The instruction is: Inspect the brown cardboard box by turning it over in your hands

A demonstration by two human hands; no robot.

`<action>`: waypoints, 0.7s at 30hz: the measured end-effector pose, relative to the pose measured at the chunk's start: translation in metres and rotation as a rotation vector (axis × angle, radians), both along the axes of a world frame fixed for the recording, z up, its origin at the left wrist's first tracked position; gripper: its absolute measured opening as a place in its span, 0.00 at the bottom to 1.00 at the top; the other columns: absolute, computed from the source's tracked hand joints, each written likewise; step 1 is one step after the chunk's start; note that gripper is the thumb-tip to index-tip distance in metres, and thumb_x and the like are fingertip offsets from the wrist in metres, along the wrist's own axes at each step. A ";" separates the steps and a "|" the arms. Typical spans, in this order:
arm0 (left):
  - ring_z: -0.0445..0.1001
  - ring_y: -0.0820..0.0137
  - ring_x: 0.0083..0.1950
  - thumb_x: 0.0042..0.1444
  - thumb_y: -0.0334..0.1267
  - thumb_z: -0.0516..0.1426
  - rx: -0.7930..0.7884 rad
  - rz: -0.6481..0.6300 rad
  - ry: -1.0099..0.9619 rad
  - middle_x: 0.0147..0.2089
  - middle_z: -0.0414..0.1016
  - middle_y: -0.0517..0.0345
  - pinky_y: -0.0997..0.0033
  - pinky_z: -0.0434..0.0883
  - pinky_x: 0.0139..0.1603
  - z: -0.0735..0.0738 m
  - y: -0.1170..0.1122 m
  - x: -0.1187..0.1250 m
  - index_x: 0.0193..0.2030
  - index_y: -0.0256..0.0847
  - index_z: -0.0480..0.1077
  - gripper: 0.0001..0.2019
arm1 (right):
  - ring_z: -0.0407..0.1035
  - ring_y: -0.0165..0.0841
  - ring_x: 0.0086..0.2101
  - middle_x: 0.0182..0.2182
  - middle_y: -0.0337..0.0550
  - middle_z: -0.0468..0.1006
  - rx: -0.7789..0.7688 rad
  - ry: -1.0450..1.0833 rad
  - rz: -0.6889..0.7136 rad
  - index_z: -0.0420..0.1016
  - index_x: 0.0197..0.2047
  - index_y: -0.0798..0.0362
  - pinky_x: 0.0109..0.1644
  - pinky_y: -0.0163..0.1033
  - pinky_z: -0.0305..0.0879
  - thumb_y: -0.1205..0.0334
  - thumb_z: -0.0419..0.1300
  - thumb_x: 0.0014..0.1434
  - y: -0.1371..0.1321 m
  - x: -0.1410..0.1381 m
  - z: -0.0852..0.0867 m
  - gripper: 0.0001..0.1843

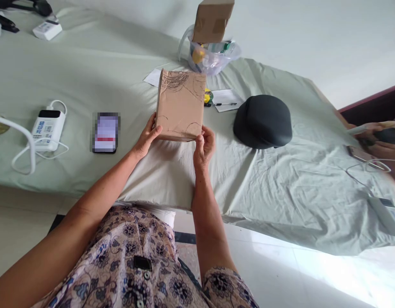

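A brown paper-covered book (181, 105) with pen scribbles lies on the pale green sheet (88, 68), near its front edge. My left hand (146, 137) grips the book's lower left corner, thumb on top. My right hand (204, 146) pinches its lower right corner with closed fingers. Both forearms reach in from below, over a flowered dress.
A phone (105, 132) and a white power bank (47, 129) with cable lie left of the book. A black cap (263, 122) sits to the right. Behind are papers with a pen (225, 101), a clear plastic bag (213, 55) and a cardboard box (213, 19). Another person's hand (378, 139) shows at the right edge.
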State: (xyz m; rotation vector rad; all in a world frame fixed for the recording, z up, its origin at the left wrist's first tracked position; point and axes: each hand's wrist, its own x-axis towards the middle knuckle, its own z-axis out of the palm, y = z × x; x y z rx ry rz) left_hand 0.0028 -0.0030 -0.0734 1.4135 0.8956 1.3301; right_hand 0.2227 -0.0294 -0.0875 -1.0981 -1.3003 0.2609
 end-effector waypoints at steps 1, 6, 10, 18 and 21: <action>0.60 0.51 0.78 0.55 0.70 0.59 -0.016 -0.022 -0.008 0.76 0.63 0.46 0.44 0.62 0.76 0.001 -0.001 0.000 0.72 0.48 0.61 0.44 | 0.69 0.31 0.37 0.38 0.41 0.70 -0.010 -0.007 0.008 0.74 0.56 0.51 0.42 0.40 0.73 0.35 0.51 0.69 0.000 0.000 0.000 0.30; 0.64 0.48 0.75 0.52 0.71 0.62 -0.138 -0.029 -0.141 0.71 0.71 0.50 0.46 0.67 0.73 0.004 -0.001 0.001 0.67 0.47 0.67 0.42 | 0.70 0.32 0.39 0.40 0.42 0.72 -0.034 -0.082 0.021 0.75 0.59 0.49 0.46 0.43 0.74 0.36 0.49 0.70 -0.003 -0.002 0.003 0.31; 0.73 0.46 0.67 0.56 0.77 0.52 -0.288 -0.013 -0.184 0.61 0.78 0.47 0.45 0.77 0.59 -0.003 0.006 -0.003 0.60 0.45 0.70 0.41 | 0.71 0.32 0.40 0.42 0.43 0.74 0.025 -0.113 0.012 0.77 0.56 0.48 0.48 0.43 0.74 0.37 0.52 0.69 -0.004 -0.005 0.004 0.27; 0.76 0.51 0.65 0.59 0.78 0.45 -0.242 -0.066 -0.205 0.56 0.80 0.49 0.45 0.77 0.59 -0.001 0.010 -0.010 0.61 0.50 0.72 0.40 | 0.71 0.32 0.40 0.43 0.45 0.75 0.041 -0.130 -0.022 0.79 0.54 0.47 0.46 0.43 0.74 0.35 0.53 0.68 -0.002 -0.001 0.003 0.28; 0.74 0.51 0.68 0.59 0.80 0.42 -0.226 -0.057 -0.188 0.57 0.80 0.48 0.44 0.76 0.60 0.002 0.009 -0.009 0.61 0.50 0.72 0.43 | 0.72 0.33 0.41 0.43 0.45 0.75 0.053 -0.137 -0.032 0.79 0.55 0.48 0.47 0.44 0.75 0.35 0.53 0.68 -0.003 0.000 0.004 0.29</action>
